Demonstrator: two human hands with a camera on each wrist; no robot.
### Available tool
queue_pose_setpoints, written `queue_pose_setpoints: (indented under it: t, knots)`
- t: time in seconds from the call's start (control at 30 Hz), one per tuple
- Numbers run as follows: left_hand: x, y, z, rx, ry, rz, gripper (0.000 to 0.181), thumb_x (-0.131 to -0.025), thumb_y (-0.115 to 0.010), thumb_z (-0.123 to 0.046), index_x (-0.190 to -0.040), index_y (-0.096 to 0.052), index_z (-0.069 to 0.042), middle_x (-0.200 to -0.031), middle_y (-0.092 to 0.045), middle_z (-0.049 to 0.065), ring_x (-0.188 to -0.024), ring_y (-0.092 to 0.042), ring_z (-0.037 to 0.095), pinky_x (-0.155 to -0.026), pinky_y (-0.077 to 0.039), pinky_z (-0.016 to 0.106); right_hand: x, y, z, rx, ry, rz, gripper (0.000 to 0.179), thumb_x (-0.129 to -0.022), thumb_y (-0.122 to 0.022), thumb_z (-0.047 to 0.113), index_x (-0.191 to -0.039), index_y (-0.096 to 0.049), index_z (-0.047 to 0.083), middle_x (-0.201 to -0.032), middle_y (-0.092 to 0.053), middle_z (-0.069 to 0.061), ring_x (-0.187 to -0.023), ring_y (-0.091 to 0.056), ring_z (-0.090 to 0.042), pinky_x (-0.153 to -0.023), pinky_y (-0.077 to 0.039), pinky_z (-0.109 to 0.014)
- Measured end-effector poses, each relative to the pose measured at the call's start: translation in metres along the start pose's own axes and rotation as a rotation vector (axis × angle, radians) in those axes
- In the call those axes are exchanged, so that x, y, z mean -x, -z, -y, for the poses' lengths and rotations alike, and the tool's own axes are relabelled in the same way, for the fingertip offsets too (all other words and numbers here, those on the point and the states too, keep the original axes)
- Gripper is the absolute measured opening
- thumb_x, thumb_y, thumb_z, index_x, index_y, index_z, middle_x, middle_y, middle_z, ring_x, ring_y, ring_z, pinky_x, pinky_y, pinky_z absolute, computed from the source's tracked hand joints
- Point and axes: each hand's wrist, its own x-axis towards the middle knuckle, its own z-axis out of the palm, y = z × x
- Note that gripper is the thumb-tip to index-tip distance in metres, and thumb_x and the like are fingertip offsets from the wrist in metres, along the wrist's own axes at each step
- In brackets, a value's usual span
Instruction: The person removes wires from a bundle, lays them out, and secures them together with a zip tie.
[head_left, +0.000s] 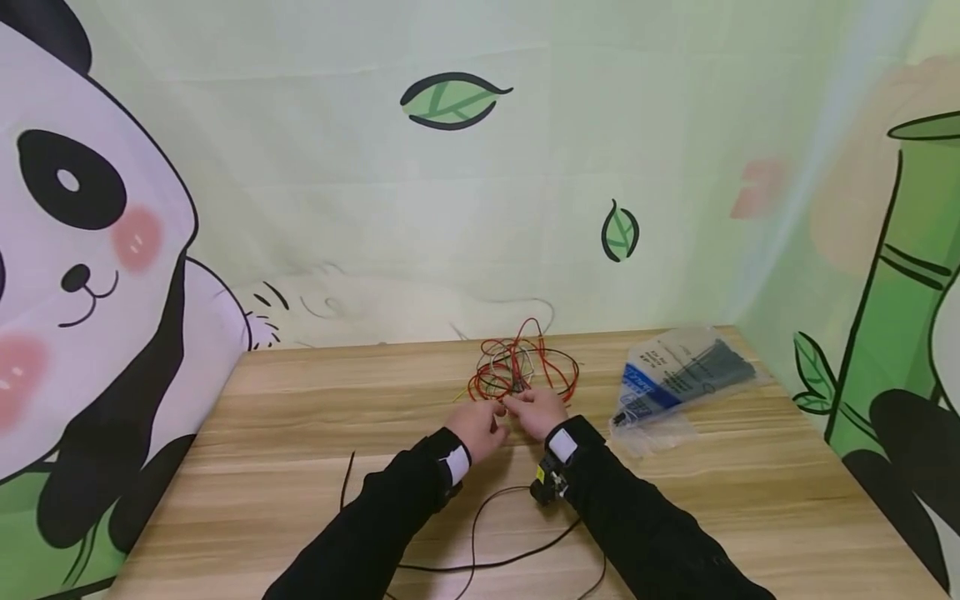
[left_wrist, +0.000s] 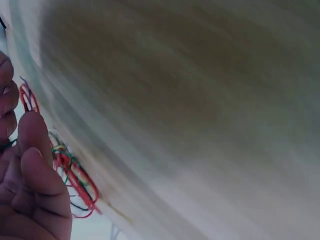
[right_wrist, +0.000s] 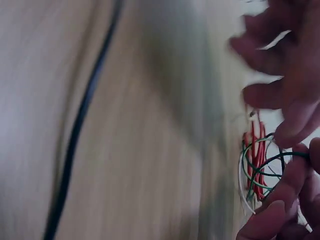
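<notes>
Wires [head_left: 516,368] at twelve o'clock on the bench [head_left: 285,417]. My right hand [head_left: 537,412] pinches a green strand [right_wrist: 290,154]; my left hand [head_left: 478,427], fingers parted, holds nothing I can see. Step, I judge: separating (tangle evident); next calls for gentle drawing.

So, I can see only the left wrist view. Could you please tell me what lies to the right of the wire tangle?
Observer: In the head view, a clear plastic bag with a blue band lies right of the wire tangle.

Operator: Thank you. Is there some cable nearer to the person?

Observer: Yes, a dark cable curves across the table.

Operator: And what is at the right hand?

Observer: The right wrist view shows the right hand with a dark green wire at its fingertips.
</notes>
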Motion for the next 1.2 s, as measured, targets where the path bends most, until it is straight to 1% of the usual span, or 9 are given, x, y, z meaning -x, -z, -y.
queue_pose_setpoints:
  t: [0.1,0.2,0.3,0.4,0.57,0.7,0.87,1.07,1.2]
  knots:
    - [-0.006,-0.007,0.0,0.046,0.034,-0.03,0.032,-0.092,-0.069,-0.016,-0.12,-0.069,-0.001,-0.077,-0.072,0.007,-0.064,-0.061,0.013,-0.06,-0.047,0.027,-0.002,-0.002,-0.002,-0.157,-0.043,0.0,0.032,-0.097,-0.064,0.028,-0.105,-0.076,0.0,-0.108,-0.075,-0.014,-0.092,-0.064,-0.018,-0.074,-0.045,-0.024]
    - [-0.012,-0.014,0.004,0.12,0.058,-0.082,0.03,-0.093,-0.068,-0.018,-0.119,-0.071,-0.003,-0.069,-0.067,0.003,-0.057,-0.054,0.01,-0.053,-0.042,0.024,-0.003,-0.003,-0.002,-0.328,-0.068,0.018,0.029,-0.097,-0.065,0.021,-0.106,-0.074,-0.005,-0.088,-0.074,-0.009,-0.074,-0.063,-0.011,-0.068,-0.048,-0.023]
    - [-0.016,-0.019,0.007,0.2,0.076,-0.125,0.023,-0.094,-0.069,-0.023,-0.108,-0.076,-0.006,-0.064,-0.062,-0.001,-0.054,-0.049,0.008,-0.051,-0.038,0.022,-0.004,-0.004,-0.001,-0.44,-0.089,0.042,0.027,-0.098,-0.064,0.017,-0.104,-0.071,-0.008,-0.073,-0.068,0.001,-0.063,-0.058,-0.006,-0.061,-0.048,-0.021]
    - [-0.017,-0.022,0.009,0.243,0.079,-0.138,0.021,-0.092,-0.07,-0.027,-0.092,-0.078,-0.008,-0.062,-0.06,-0.005,-0.056,-0.048,0.007,-0.053,-0.037,0.021,-0.005,-0.002,-0.002,-0.451,-0.109,0.037,0.026,-0.099,-0.062,0.018,-0.101,-0.071,-0.007,-0.067,-0.062,0.006,-0.059,-0.055,-0.004,-0.058,-0.044,-0.019]
    - [-0.013,-0.022,0.007,0.245,0.106,-0.092,0.032,-0.093,-0.07,-0.03,-0.073,-0.073,-0.006,-0.057,-0.056,-0.005,-0.053,-0.046,0.008,-0.051,-0.034,0.021,-0.007,0.001,-0.008,-0.437,-0.127,0.032,0.025,-0.099,-0.062,0.018,-0.099,-0.072,-0.005,-0.065,-0.062,0.008,-0.058,-0.055,-0.003,-0.055,-0.042,-0.02]
    - [-0.004,-0.021,0.007,0.199,0.069,-0.084,0.022,-0.092,-0.068,-0.017,-0.075,-0.072,-0.004,-0.061,-0.057,-0.003,-0.056,-0.046,0.009,-0.053,-0.036,0.022,-0.012,0.002,-0.015,-0.463,-0.151,0.006,0.028,-0.099,-0.062,0.018,-0.108,-0.071,-0.007,-0.065,-0.063,0.01,-0.057,-0.054,-0.001,-0.052,-0.04,-0.018]
    - [0.011,-0.019,0.018,0.172,0.04,-0.081,0.018,-0.092,-0.064,-0.008,-0.076,-0.071,-0.003,-0.059,-0.048,-0.005,-0.055,-0.042,0.009,-0.052,-0.033,0.022,-0.021,0.004,-0.027,-0.484,-0.2,-0.049,0.029,-0.098,-0.062,0.016,-0.116,-0.07,-0.006,-0.065,-0.062,0.011,-0.055,-0.053,0.001,-0.049,-0.04,-0.016]
    - [0.031,-0.006,0.03,0.163,0.051,-0.063,0.014,-0.094,-0.064,-0.007,-0.085,-0.074,-0.003,-0.069,-0.06,0.0,-0.063,-0.048,0.01,-0.057,-0.038,0.022,-0.024,0.006,-0.035,-0.519,-0.226,-0.065,0.029,-0.097,-0.063,0.018,-0.108,-0.071,-0.007,-0.06,-0.061,0.011,-0.049,-0.05,0.001,-0.045,-0.038,-0.016]
    - [0.042,0.002,0.038,0.124,0.048,-0.073,0.013,-0.094,-0.065,-0.006,-0.086,-0.075,-0.003,-0.072,-0.064,0.003,-0.067,-0.051,0.011,-0.06,-0.041,0.024,-0.023,0.006,-0.036,-0.546,-0.233,-0.077,0.027,-0.097,-0.062,0.018,-0.101,-0.071,-0.007,-0.058,-0.061,0.01,-0.047,-0.05,0.001,-0.044,-0.037,-0.016]
